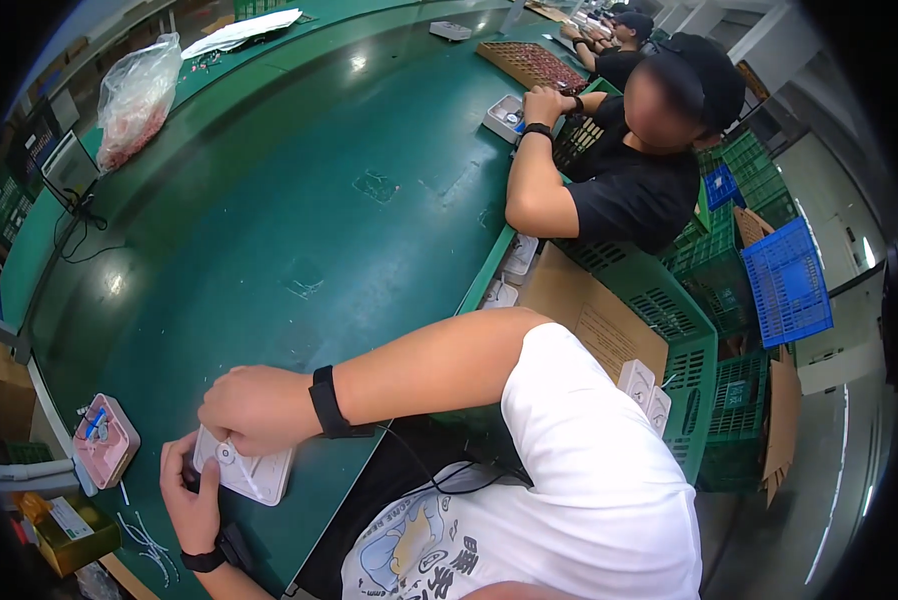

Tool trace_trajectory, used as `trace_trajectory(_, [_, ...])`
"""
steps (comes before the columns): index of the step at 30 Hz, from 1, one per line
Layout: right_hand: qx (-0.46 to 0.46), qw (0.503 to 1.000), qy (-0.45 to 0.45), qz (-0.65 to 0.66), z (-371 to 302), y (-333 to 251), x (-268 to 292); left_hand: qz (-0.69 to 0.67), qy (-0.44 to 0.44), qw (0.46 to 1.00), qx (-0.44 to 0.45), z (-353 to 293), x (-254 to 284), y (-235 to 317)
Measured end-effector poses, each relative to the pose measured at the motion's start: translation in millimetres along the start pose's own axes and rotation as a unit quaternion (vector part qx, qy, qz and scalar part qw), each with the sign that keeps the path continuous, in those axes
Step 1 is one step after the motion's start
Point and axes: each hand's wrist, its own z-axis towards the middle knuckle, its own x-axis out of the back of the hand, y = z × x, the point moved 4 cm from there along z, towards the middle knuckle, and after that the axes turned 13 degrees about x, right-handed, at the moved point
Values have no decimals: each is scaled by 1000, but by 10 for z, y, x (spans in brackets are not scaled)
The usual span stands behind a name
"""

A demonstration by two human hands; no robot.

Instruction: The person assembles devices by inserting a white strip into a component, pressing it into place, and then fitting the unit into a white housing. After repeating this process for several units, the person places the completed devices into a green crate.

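Observation:
A white, squarish plastic housing (271,474) with a small round part on its face lies on the green table near its front edge. My left hand (195,497) grips the left side of this housing, the thumb on top and the fingers around its edge. Beside that thumb a dark patch shows, too small to make out. My right hand (257,408) is closed over the upper part of the housing, its fingers curled down near the round part. Whatever those fingertips pinch is hidden beneath the hand.
Left of my hands sit a pink tray (119,462) with small parts, loose white wires (149,546) and a yellow box (81,538). A plastic bag (141,95) lies at the far left. On the right, a co-worker (624,190) sits beside green crates (704,385).

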Motion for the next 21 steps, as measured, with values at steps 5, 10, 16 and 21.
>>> trace_trajectory(5, [7, 1000, -14, -26, 3, -47, -75, -16, -1, 1000, -3, -17, -30, -63])
trace_trajectory(10, [34, 998, -50, -26, 35, -90, 75, -15, 3, 1000, 2, -10, -12, -28])
trace_trajectory(16, [26, 999, -35, -23, 7, -86, -48, -14, -2, 1000, 0, -6, -23, -46])
trace_trajectory(21, [29, 999, -24, -4, -1, -86, -85, -15, -1, 1000, 6, -14, -38, -41])
